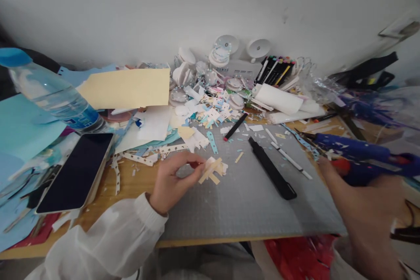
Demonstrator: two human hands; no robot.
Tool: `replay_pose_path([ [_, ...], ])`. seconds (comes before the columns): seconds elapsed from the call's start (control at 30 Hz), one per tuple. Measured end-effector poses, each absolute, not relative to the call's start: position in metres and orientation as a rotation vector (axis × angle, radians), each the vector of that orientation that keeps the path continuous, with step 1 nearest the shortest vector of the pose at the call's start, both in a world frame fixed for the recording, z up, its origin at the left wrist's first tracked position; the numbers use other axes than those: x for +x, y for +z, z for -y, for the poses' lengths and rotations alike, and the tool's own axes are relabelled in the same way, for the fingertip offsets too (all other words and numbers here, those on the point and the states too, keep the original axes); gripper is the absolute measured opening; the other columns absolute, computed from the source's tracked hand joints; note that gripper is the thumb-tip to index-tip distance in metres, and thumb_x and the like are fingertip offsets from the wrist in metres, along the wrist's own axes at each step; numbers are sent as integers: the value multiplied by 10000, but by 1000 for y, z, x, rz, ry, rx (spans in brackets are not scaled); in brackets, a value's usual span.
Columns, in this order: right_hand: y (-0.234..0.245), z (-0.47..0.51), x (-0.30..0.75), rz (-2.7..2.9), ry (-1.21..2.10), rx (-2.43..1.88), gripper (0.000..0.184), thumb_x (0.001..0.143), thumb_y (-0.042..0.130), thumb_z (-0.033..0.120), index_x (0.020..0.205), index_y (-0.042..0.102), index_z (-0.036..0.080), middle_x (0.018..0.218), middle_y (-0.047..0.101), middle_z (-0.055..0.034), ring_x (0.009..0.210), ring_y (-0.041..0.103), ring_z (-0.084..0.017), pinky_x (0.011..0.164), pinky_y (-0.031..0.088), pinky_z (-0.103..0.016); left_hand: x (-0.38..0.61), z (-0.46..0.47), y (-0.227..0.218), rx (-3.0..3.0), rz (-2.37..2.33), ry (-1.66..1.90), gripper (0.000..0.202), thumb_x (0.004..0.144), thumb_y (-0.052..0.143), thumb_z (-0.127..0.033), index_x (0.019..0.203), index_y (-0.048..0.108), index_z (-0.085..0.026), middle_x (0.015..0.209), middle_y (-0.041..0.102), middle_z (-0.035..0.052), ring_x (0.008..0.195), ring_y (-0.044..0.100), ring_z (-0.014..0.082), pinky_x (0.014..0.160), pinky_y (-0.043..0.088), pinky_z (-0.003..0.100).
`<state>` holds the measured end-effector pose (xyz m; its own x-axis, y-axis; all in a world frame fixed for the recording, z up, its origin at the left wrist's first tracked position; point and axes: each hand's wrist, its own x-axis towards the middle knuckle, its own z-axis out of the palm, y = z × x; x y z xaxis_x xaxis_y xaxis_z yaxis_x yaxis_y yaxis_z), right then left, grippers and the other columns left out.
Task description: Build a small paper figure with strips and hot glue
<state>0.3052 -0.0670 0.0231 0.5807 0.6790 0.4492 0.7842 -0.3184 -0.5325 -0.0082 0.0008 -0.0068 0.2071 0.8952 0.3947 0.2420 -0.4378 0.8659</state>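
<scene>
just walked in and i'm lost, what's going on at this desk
The person's left hand pinches a small cluster of paper strips over the grey cutting mat. The right hand is at a blue tool, probably a glue gun; blur hides whether it grips. A black tool lies on the mat, and paper scraps are heaped behind.

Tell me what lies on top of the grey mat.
A black tool, white stick, dark pen and paper scraps lie on the mat. Whatever is beneath the pale strips held by the left hand is hidden.
</scene>
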Motion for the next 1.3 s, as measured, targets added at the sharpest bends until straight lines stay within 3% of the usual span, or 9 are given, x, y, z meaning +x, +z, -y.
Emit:
replay_pose_path([
  [0.1, 32, 41, 286, 1176, -239, -2025, 218, 737, 597, 443, 701, 478, 264, 665, 517, -55, 645, 558, -291, 634, 409, -431, -9, 1, -4, 1951, -1033, 1259, 67, 804, 641, -133, 822, 688, -177, 765, 719, 37, 703, 661, 154, 677, 518, 248],
  [0.23, 20, 10, 262, 1472, -267, -1780, 232, 634, 622, 376, 547, 438, 264, 476, 492, -9, 457, 483, -182, 505, 390, -337, -11, 2, -3, 2067, -995, 1250, 146, 798, 636, -66, 872, 668, -187, 800, 727, 27, 737, 679, 145, 721, 527, 239],
  [0.33, 3, 2, 252, 1652, -302, -1637, 268, 659, 604, 364, 507, 412, 258, 394, 440, 28, 371, 426, -137, 417, 339, -279, -11, 0, -2, 2135, -935, 1226, 188, 801, 630, -40, 918, 657, -185, 799, 726, 33, 741, 682, 146, 704, 541, 238],
  [0.47, -13, 8, 248, 1827, -221, -1449, 150, 698, 617, 351, 670, 535, 228, 561, 584, -4, 426, 526, -156, 401, 383, -268, -10, -2, -1, 2174, -847, 1196, 233, 797, 628, -14, 982, 653, -154, 815, 723, 67, 739, 673, 158, 676, 560, 256],
  [0.57, -15, 12, 248, 1904, -142, -1402, 139, 713, 629, 342, 717, 546, 230, 672, 627, -39, 531, 602, -196, 466, 456, -304, -9, -1, -1, 2201, -826, 1129, 253, 793, 640, -12, 1007, 648, -146, 840, 722, 83, 764, 672, 173, 702, 567, 282],
  [0.9, -10, 11, 246, 1975, -135, -1452, 141, 739, 588, 349, 755, 542, 216, 661, 627, -53, 544, 627, -215, 492, 478, -318, -12, -1, 0, 2215, -781, 995, 282, 794, 640, -29, 1054, 624, -139, 891, 722, 89, 801, 678, 188, 726, 576, 302],
  [1.13, -10, 11, 245, 2003, -172, -1467, 154, 736, 594, 338, 743, 551, 191, 597, 605, -51, 444, 591, -200, 397, 418, -289, -12, -2, 1, 2216, -780, 979, 293, 790, 637, -24, 1056, 621, -148, 883, 725, 80, 780, 685, 187, 705, 577, 296],
  [1.3, -10, 12, 244, 1989, -207, -1467, 139, 732, 590, 316, 756, 549, 186, 599, 612, -70, 454, 606, -225, 413, 450, -319, -11, 0, -1, 2215, -786, 991, 296, 791, 640, -22, 1059, 617, -146, 889, 721, 80, 789, 676, 184, 711, 575, 302],
])
